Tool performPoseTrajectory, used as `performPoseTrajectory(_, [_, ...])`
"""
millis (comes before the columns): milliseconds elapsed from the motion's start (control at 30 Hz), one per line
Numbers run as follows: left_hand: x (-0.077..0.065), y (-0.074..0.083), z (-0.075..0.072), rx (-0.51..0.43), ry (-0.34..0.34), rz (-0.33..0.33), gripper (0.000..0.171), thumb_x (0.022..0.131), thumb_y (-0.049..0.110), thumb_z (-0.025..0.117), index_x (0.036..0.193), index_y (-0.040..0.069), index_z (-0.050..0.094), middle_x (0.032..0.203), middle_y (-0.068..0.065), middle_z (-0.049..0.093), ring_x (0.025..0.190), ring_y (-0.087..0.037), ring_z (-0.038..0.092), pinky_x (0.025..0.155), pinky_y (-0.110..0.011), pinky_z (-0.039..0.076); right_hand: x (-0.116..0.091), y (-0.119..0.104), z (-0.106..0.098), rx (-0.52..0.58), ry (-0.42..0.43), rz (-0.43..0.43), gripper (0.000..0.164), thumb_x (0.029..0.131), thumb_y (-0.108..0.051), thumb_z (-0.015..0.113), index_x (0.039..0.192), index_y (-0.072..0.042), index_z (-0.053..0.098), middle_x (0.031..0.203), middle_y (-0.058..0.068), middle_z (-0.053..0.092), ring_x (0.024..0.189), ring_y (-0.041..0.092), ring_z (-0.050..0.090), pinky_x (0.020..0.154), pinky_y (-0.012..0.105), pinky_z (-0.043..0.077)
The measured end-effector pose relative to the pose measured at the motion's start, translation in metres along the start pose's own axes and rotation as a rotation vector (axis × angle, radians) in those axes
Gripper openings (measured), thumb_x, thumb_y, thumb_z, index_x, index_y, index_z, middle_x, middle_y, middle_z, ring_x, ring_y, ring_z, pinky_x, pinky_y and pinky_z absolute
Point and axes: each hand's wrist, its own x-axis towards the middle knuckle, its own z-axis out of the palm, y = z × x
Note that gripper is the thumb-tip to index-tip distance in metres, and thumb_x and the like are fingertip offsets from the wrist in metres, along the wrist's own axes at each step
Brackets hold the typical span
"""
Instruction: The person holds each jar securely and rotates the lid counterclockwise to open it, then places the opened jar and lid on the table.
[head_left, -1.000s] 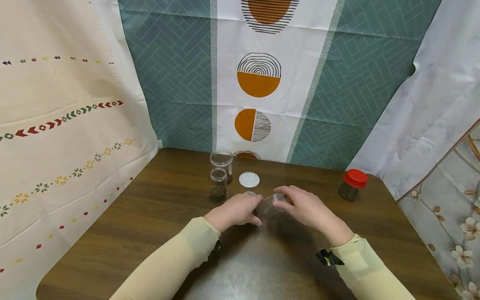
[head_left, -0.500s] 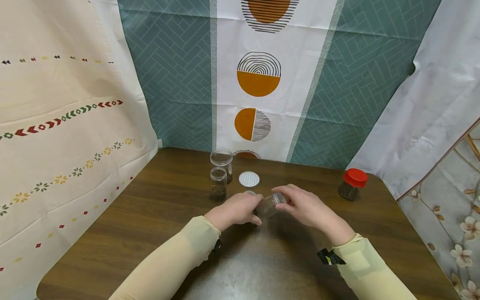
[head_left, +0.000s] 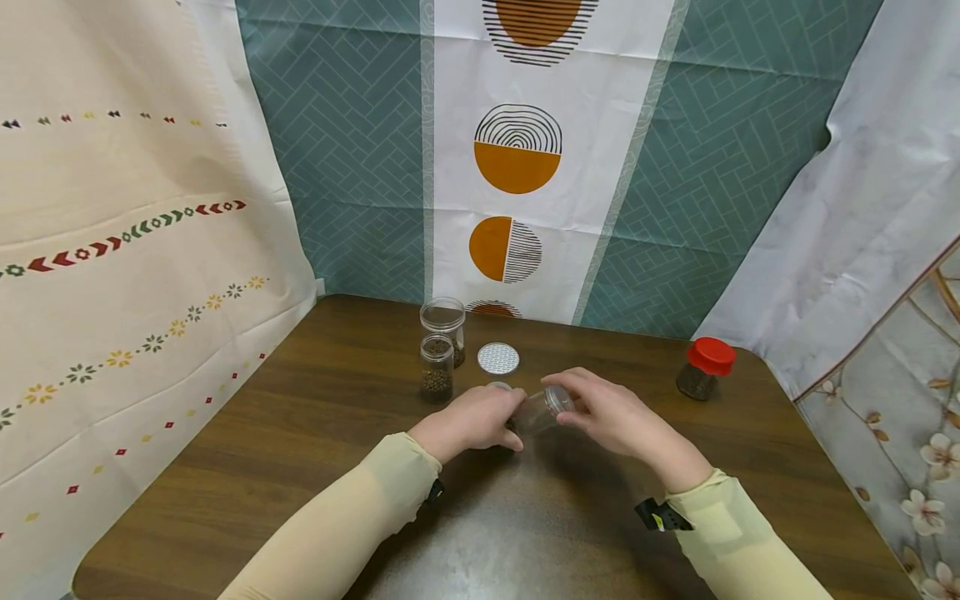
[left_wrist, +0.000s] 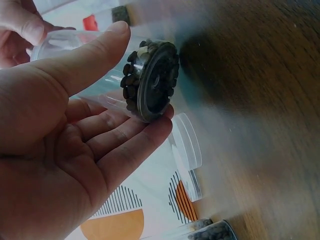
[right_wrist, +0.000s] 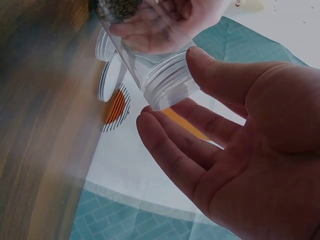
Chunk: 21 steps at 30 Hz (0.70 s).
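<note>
a red-lidded jar [head_left: 705,368] at right; patterned cloth [head_left: 517,158] behind; cream cloth [head_left: 135,292] at left

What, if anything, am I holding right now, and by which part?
A clear jar with small dark pieces inside: your left hand holds it around the lower part, and your right hand holds its ridged top end.

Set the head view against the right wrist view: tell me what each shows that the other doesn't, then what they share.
Only the head view shows the red-lidded jar, the upright jar nearest the left hand, and the sleeves.

Only the right wrist view shows the palm side of the right hand.

Both share the two hands, the tilted clear jar between them, the wooden table and the printed cloth.
</note>
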Motion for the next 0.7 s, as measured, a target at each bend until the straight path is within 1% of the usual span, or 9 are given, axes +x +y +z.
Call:
performPoseTrajectory(67, [0.0,0.0,0.0003,0.001,0.001,-0.001,0.056,0.091,0.039,0.095,0.13,0.007,0.069,0.098,0.002,0.069,0.09,-0.016,0.064,0.084,-0.04,0.056,0.0003,-0.0005,0.0004,0.002,-0.003,0.024,0.054,0.101,-0.022,0.084,0.151,-0.014,0.065,0.142,0.006,0.065,0.113,0.027,0.069,0.092,0.053,0.058])
performPoseTrajectory(167, [-0.0003,0.0002,0.0,-0.003,-0.001,-0.004,0.056,0.091,0.038,0.095,0.13,0.007,0.069,0.1,0.001,0.07,0.092,-0.016,0.065,0.085,-0.041,0.056,0.0025,-0.0015,0.0012,-0.007,-0.015,0.102,0.057,0.104,-0.037,0.08,0.154,-0.016,0.063,0.14,0.006,0.064,0.108,0.023,0.066,0.088,0.052,0.057])
performPoseTrajectory(233, [-0.0004,0.0003,-0.0003,-0.004,-0.005,-0.006,0.057,0.091,0.038,0.094,0.131,0.007,0.069,0.101,0.001,0.071,0.093,-0.017,0.066,0.086,-0.041,0.056,0.0048,-0.0021,0.0024,-0.031,-0.026,0.16,0.06,0.105,-0.046,0.076,0.155,-0.016,0.062,0.14,0.008,0.064,0.108,0.024,0.066,0.088,0.054,0.057])
performPoseTrajectory(300, [-0.0007,0.0003,-0.0004,-0.004,-0.006,-0.005,0.057,0.092,0.038,0.094,0.132,0.007,0.068,0.102,0.001,0.071,0.095,-0.018,0.067,0.087,-0.041,0.057,0.0072,-0.0019,0.0039,-0.054,-0.035,0.19,0.059,0.107,-0.048,0.072,0.155,-0.014,0.062,0.138,0.01,0.066,0.109,0.028,0.068,0.089,0.056,0.058])
performPoseTrajectory(400, [-0.0006,0.0002,0.0001,0.001,-0.006,-0.002,0.057,0.092,0.038,0.094,0.132,0.006,0.068,0.102,0.001,0.071,0.097,-0.019,0.068,0.088,-0.042,0.057,0.0087,-0.0017,0.0058,-0.072,-0.049,0.194,0.057,0.11,-0.047,0.068,0.154,-0.012,0.063,0.143,0.014,0.066,0.121,0.034,0.069,0.098,0.062,0.057])
performPoseTrajectory(500, [-0.0003,0.0002,0.0005,0.003,-0.007,-0.002,0.058,0.092,0.038,0.094,0.133,0.007,0.068,0.103,0.001,0.071,0.098,-0.018,0.068,0.088,-0.041,0.057,0.0083,-0.0022,0.006,-0.064,-0.054,0.181,0.054,0.111,-0.045,0.067,0.153,-0.011,0.064,0.144,0.015,0.067,0.125,0.035,0.069,0.101,0.063,0.056])
performPoseTrajectory(700, [0.0004,0.0002,0.0008,0.009,-0.004,-0.006,0.057,0.09,0.038,0.095,0.131,0.008,0.069,0.1,0.003,0.07,0.094,-0.017,0.067,0.086,-0.04,0.057,0.0064,-0.0032,0.0044,-0.041,-0.049,0.144,0.052,0.11,-0.04,0.07,0.153,-0.011,0.064,0.141,0.013,0.068,0.12,0.034,0.07,0.1,0.06,0.057])
